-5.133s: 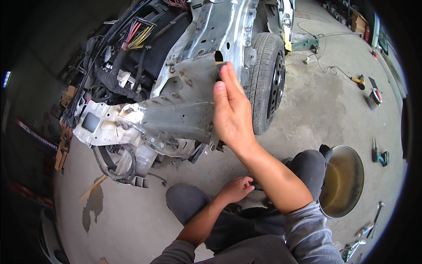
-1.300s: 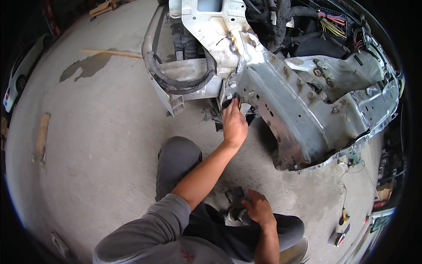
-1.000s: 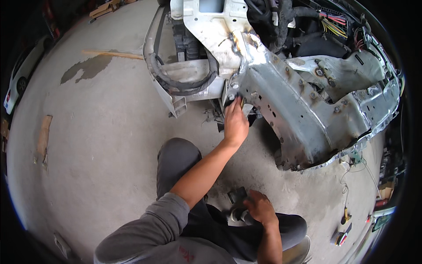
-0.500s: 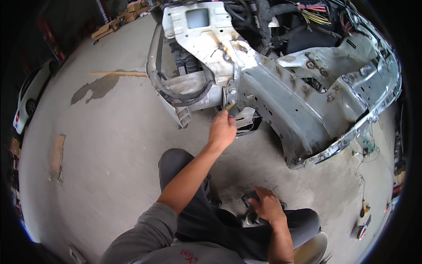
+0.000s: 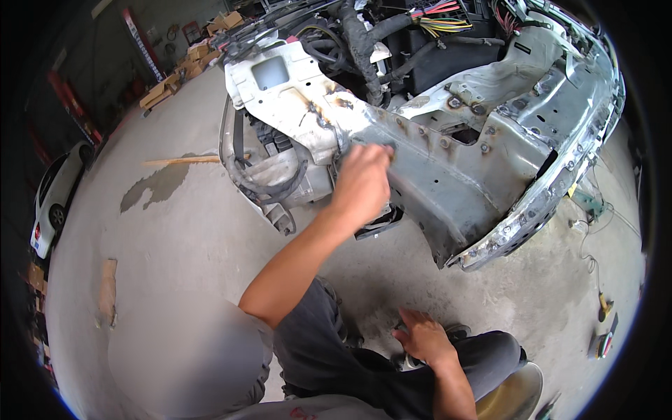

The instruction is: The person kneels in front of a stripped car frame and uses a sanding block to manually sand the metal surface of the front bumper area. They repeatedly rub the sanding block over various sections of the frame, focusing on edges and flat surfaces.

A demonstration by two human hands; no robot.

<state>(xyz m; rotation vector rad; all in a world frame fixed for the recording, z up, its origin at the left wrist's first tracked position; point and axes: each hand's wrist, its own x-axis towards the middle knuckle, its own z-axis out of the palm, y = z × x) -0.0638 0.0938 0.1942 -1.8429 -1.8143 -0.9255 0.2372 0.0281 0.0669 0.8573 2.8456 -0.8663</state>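
My left hand (image 5: pixel 362 183) reaches forward to the bare grey metal rail (image 5: pixel 448 168) of a stripped car front. Its fingers are closed, and a small yellowish-brown piece (image 5: pixel 390 151) shows at the fingertips against the rail. The hand hides most of that piece, so its kind is unclear. Just behind the hand, the white upper panel (image 5: pixel 294 80) carries scorched, welded patches. Down by my right knee (image 5: pixel 490 353), my right hand (image 5: pixel 428 339) hangs with fingers stretched out and no object visible in them. What lies beneath that hand is mostly hidden.
Wiring and hoses (image 5: pixel 360 49) fill the engine bay. A bent dark bumper frame (image 5: pixel 262 185) juts out at the left. Cables and a yellow-handled tool (image 5: pixel 605 306) lie on the right floor. Cardboard (image 5: pixel 107 290) lies at the left, with a white car (image 5: pixel 59 192) beyond.
My left hand has moved from the lower end of the rail up onto its face, keeping the small piece. My view has shifted right. The right hand stays low by the knee.
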